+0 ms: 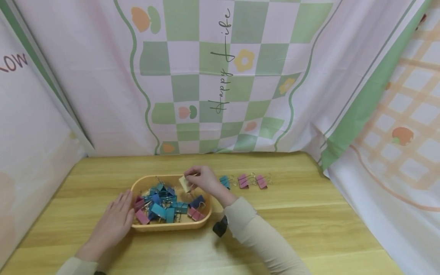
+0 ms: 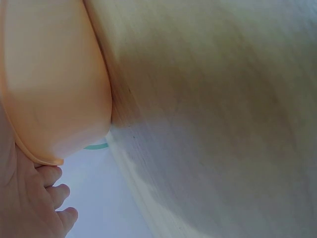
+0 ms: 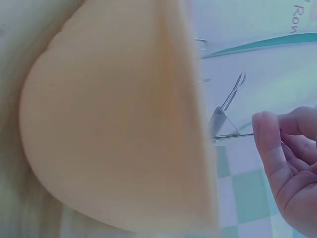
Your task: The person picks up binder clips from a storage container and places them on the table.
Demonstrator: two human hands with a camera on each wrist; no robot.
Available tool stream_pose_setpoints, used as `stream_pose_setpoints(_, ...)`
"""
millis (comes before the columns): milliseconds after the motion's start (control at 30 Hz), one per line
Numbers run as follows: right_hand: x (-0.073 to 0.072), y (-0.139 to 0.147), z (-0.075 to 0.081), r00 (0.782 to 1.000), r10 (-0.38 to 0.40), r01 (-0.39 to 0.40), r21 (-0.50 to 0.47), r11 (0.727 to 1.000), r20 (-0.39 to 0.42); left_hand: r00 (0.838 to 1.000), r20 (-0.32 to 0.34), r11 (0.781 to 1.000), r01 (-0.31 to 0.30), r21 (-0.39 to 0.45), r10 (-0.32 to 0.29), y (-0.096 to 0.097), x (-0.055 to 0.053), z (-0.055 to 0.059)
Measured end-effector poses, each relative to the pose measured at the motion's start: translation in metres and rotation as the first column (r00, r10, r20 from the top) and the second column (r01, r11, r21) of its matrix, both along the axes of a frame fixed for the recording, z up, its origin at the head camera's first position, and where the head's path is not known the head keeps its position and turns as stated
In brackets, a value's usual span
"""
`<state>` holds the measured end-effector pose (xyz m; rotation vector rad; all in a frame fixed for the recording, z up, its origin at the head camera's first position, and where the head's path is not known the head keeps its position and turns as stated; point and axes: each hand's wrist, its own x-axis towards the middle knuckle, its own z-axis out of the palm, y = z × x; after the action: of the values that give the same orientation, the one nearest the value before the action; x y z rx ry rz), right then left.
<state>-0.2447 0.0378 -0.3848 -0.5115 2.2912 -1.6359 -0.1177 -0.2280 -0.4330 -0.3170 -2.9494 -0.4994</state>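
Note:
A yellow-orange plastic basket stands on the table, with blue, teal and pink binder clips heaped mostly in its left and middle part. Over its right end, my right hand pinches a pale yellow binder clip. In the right wrist view, thumb and fingers have the clip by one wire handle, while the other handle sticks up. My left hand lies against the basket's left end with its fingers extended. The left wrist view has that hand beside the basket's rim.
Right of the basket, a teal binder clip and two pink binder clips, one in the middle and one at the right, lie in a row on the wooden table. Patterned curtains hang behind and at both sides.

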Motion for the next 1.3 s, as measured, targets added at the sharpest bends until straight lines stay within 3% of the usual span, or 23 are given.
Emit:
stream_pose_setpoints(200,-0.001,0.009,0.015,1.0,-0.011,0.012,-0.056,0.998,0.018,1.0,0.002,1.0,0.004,0.0,-0.004,0.0,0.0,0.0)
stream_pose_setpoints(400,-0.003,0.025,0.028,0.998,0.002,-0.011,-0.161,0.987,-0.057,1.0,0.006,1.0,0.001,-0.001,-0.001,-0.001,-0.001,-0.001)
stream_pose_setpoints(867,-0.015,0.062,0.058,0.99,-0.137,0.126,-0.216,0.968,-0.037,1.0,-0.022,1.0,0.003,-0.004,-0.003,0.0,0.0,-0.001)
stream_pose_setpoints(1300,-0.025,0.108,0.08,0.974,-0.209,0.167,-0.348,0.923,-0.086,1.0,-0.008,1.0,0.002,-0.013,-0.002,0.0,0.001,0.002)
